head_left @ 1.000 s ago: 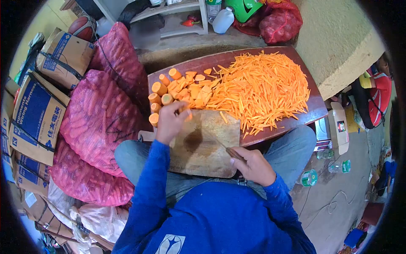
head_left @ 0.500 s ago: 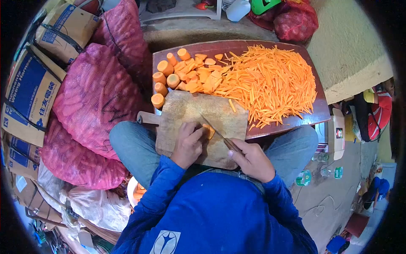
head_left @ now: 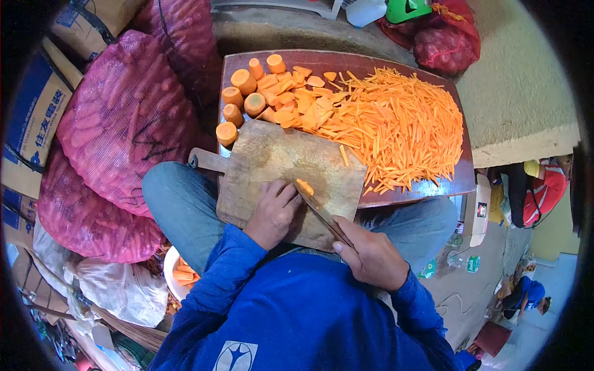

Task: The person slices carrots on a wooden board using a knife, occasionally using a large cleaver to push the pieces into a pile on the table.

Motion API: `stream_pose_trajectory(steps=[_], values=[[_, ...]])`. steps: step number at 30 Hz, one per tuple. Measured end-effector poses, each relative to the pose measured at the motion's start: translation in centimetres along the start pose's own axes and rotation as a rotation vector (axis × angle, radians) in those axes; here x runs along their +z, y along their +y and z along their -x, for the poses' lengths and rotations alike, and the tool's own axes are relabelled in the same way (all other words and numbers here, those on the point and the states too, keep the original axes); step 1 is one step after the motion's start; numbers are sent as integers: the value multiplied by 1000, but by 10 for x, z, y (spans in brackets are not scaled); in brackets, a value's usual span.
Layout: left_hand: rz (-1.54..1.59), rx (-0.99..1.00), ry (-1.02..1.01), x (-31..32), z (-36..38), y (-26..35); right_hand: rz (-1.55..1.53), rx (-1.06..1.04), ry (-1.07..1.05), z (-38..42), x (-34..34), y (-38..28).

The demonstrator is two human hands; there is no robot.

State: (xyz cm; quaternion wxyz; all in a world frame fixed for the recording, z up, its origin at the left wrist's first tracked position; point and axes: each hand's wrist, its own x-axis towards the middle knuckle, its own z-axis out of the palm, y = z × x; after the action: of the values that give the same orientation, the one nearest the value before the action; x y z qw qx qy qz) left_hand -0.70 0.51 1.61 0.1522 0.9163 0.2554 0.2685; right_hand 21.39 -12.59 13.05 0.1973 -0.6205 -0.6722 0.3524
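A wooden cutting board (head_left: 253,157) lies across my lap, against the dark red table. My right hand (head_left: 371,252) grips a knife (head_left: 325,216) by its handle, the blade pointing up and left over the board. On the blade's far side is a small orange carrot piece (head_left: 305,186). My left hand (head_left: 273,213) rests on the board just left of the blade, fingers bent together; whatever is under them is hidden. Beyond the board lie a heap of carrot strips (head_left: 408,123), carrot slices (head_left: 297,102) and several carrot chunks (head_left: 244,81).
Pink mesh sacks (head_left: 124,123) stand at the left beside cardboard boxes (head_left: 37,117). A white bowl (head_left: 171,272) with carrot pieces is at lower left. Red mesh bags (head_left: 445,46) lie behind the table (head_left: 334,59). Two people (head_left: 526,295) are at far right.
The view has shifted slightly. The knife has come closer to my left fingers, and the orange piece now lies beyond the blade instead of beside my fingertips.
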Motion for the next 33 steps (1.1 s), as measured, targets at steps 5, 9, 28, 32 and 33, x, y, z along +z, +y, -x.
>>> stream_pose_trajectory(steps=[5, 9, 28, 32, 33], values=[[58, -2, 62, 3, -1, -1, -30, 71, -89, -34, 14, 16], [97, -48, 90, 1, -2, -2, -115, 70, -69, -32, 10, 14], [125, -8, 56, -3, 0, -7, -55, 5, -35, -49, 19, 11], [118, -30, 44, -4, 4, -5, -64, 48, -34, -37, 27, 11], [122, -28, 43, -3, 5, -4, -52, 36, -6, -40, 31, 12]])
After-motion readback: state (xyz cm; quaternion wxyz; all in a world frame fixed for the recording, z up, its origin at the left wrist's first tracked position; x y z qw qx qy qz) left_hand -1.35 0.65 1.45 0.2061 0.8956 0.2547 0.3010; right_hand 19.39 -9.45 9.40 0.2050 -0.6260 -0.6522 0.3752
